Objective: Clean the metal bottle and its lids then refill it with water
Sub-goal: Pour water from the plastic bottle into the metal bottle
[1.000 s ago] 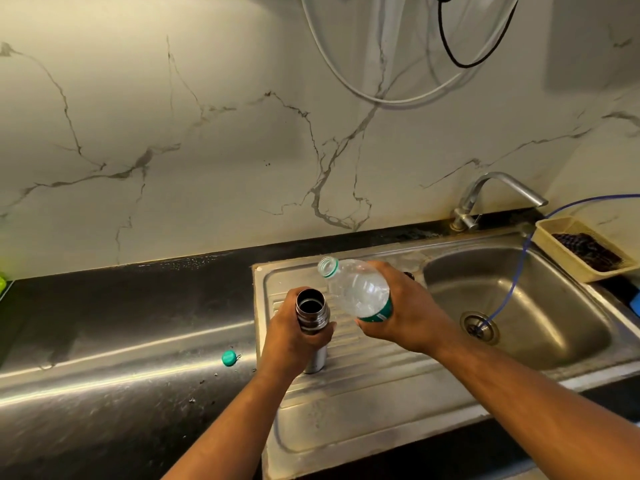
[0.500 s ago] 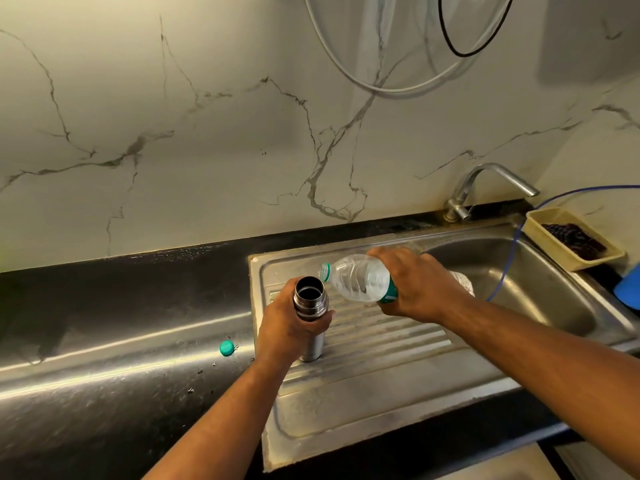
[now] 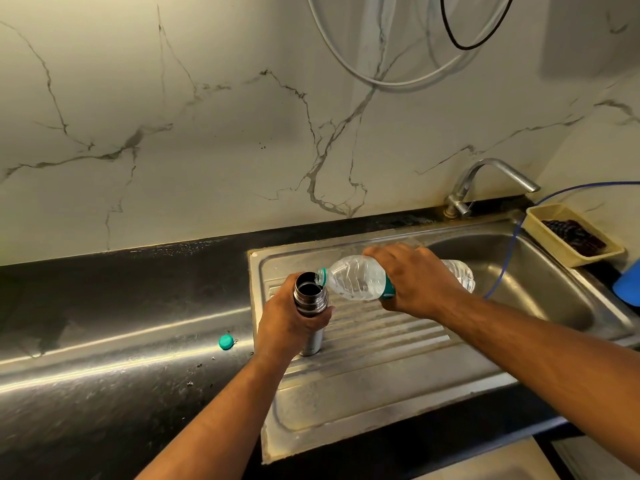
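The metal bottle (image 3: 309,296) stands upright and uncapped on the ribbed steel draining board (image 3: 381,368). My left hand (image 3: 291,323) grips it around the body just below the threaded neck. My right hand (image 3: 415,278) holds a clear plastic water bottle (image 3: 356,278) with a green label, tipped almost level. Its open green-ringed mouth sits right over the rim of the metal bottle. The plastic bottle's green cap (image 3: 226,341) lies on the black counter to the left. No metal bottle lids are in view.
The steel sink basin (image 3: 540,292) is at the right, with a tap (image 3: 485,181) behind it and a thin blue hose (image 3: 509,258) hanging into it. A yellow tray (image 3: 540,220) with a dark scrubber sits on the sink's far right edge. A blue object (image 3: 628,285) shows at the right border.
My right hand has tipped the plastic bottle from slanted upward to nearly level and brought its mouth down onto the metal bottle's opening. My left hand kept its hold.
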### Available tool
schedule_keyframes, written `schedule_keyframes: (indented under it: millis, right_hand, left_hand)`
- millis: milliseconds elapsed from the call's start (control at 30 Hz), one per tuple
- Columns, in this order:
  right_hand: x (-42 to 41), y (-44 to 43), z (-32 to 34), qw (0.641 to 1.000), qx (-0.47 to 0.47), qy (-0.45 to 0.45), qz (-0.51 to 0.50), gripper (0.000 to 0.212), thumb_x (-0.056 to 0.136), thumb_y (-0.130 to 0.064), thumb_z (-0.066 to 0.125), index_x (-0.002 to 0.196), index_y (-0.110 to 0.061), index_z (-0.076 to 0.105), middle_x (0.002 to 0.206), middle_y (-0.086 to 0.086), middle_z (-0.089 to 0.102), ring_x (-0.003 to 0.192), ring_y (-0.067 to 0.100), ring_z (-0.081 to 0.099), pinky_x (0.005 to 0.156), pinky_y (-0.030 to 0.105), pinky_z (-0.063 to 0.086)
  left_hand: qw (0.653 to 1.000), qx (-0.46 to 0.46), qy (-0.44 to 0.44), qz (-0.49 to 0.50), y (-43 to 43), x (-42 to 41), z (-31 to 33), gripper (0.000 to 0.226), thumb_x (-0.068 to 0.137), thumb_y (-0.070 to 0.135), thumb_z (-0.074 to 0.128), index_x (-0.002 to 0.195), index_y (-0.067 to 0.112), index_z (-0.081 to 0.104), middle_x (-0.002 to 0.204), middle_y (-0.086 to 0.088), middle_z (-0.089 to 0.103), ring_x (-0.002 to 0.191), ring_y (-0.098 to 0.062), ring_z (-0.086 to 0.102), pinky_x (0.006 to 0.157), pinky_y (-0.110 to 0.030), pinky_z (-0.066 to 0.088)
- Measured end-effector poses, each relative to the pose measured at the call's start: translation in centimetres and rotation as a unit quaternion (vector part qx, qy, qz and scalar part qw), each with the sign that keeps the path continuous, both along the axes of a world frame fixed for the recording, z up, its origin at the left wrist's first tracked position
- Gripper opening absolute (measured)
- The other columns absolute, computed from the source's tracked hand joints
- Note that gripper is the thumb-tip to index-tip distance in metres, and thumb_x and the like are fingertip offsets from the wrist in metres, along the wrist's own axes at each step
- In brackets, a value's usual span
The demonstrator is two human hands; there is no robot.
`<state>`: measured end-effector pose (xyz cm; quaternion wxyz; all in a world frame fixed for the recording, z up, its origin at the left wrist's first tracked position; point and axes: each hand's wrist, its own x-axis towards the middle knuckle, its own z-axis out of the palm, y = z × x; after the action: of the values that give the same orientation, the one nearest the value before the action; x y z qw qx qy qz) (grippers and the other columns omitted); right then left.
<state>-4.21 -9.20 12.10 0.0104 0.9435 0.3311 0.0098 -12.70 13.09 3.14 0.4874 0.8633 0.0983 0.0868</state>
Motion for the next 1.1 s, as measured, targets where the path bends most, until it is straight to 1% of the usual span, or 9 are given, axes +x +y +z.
schedule_keyframes:
  millis: [67, 167, 300, 400, 667, 867, 1100]
  right_hand:
    - [-0.05, -0.07, 0.07, 1.0, -0.002, -0.004, 0.0, 0.093, 0.076, -0.046, 0.084, 0.152, -0.028, 0.032, 0.147, -0.001, 0.05, 0.135, 0.02, 0.046, 0.113, 0.048, 0.041]
    - [-0.1, -0.17, 0.21, 1.0, -0.004, -0.018, 0.003, 0.094, 0.076, -0.044, 0.085, 0.152, -0.029, 0.032, 0.147, 0.0, 0.049, 0.136, 0.021, 0.046, 0.112, 0.049, 0.04]
    - [-0.01, -0.11, 0.36, 0.999, -0.015, -0.032, 0.006, 0.096, 0.075, -0.044, 0.086, 0.152, -0.03, 0.031, 0.146, 0.0, 0.049, 0.135, 0.021, 0.046, 0.111, 0.05, 0.04]
    - [0.02, -0.08, 0.38, 0.999, -0.013, -0.031, 0.006, 0.097, 0.075, -0.043, 0.085, 0.153, -0.03, 0.03, 0.147, 0.0, 0.049, 0.135, 0.021, 0.045, 0.111, 0.05, 0.039]
    - [-0.07, -0.08, 0.21, 0.999, -0.012, -0.037, 0.003, 0.099, 0.073, -0.043, 0.087, 0.153, -0.03, 0.031, 0.145, 0.0, 0.05, 0.134, 0.022, 0.046, 0.11, 0.052, 0.041]
    - [-0.08, -0.04, 0.15, 0.999, -0.015, -0.043, 0.002, 0.099, 0.073, -0.044, 0.087, 0.153, -0.03, 0.03, 0.144, 0.001, 0.05, 0.134, 0.023, 0.046, 0.109, 0.052, 0.041]
    - [-0.29, -0.12, -0.1, 0.999, -0.002, -0.034, -0.001, 0.098, 0.073, -0.042, 0.087, 0.153, -0.029, 0.032, 0.146, 0.001, 0.05, 0.135, 0.024, 0.046, 0.111, 0.052, 0.04]
  left_hand:
    - [1.0, 0.002, 0.004, 0.0, -0.03, -0.03, 0.04, 0.065, 0.073, 0.045, 0.087, 0.125, 0.041, 0.048, 0.118, 0.012, 0.067, 0.107, -0.013, 0.065, 0.097, -0.041, 0.058]
    - [1.0, 0.002, 0.006, 0.001, -0.09, -0.05, 0.1, 0.066, 0.073, 0.045, 0.087, 0.127, 0.039, 0.049, 0.12, 0.011, 0.067, 0.108, -0.013, 0.065, 0.097, -0.041, 0.058]
    - [1.0, 0.0, 0.011, 0.002, -0.17, -0.04, 0.22, 0.068, 0.073, 0.046, 0.087, 0.129, 0.038, 0.049, 0.123, 0.01, 0.068, 0.11, -0.015, 0.066, 0.098, -0.043, 0.057]
    - [1.0, -0.001, 0.011, 0.001, -0.21, -0.1, 0.38, 0.067, 0.073, 0.045, 0.087, 0.127, 0.04, 0.048, 0.121, 0.011, 0.067, 0.109, -0.014, 0.066, 0.098, -0.043, 0.058]
    - [1.0, 0.002, 0.009, -0.001, -0.18, -0.22, 0.35, 0.069, 0.073, 0.045, 0.088, 0.13, 0.037, 0.049, 0.122, 0.01, 0.068, 0.11, -0.014, 0.066, 0.097, -0.044, 0.058]
    - [1.0, 0.004, 0.014, 0.001, -0.26, -0.17, 0.29, 0.07, 0.074, 0.045, 0.087, 0.132, 0.036, 0.049, 0.124, 0.008, 0.067, 0.112, -0.015, 0.066, 0.099, -0.044, 0.057]
    - [1.0, -0.004, 0.017, 0.002, -0.27, -0.15, 0.34, 0.068, 0.075, 0.043, 0.087, 0.129, 0.039, 0.047, 0.126, 0.009, 0.067, 0.114, -0.016, 0.065, 0.1, -0.045, 0.056]
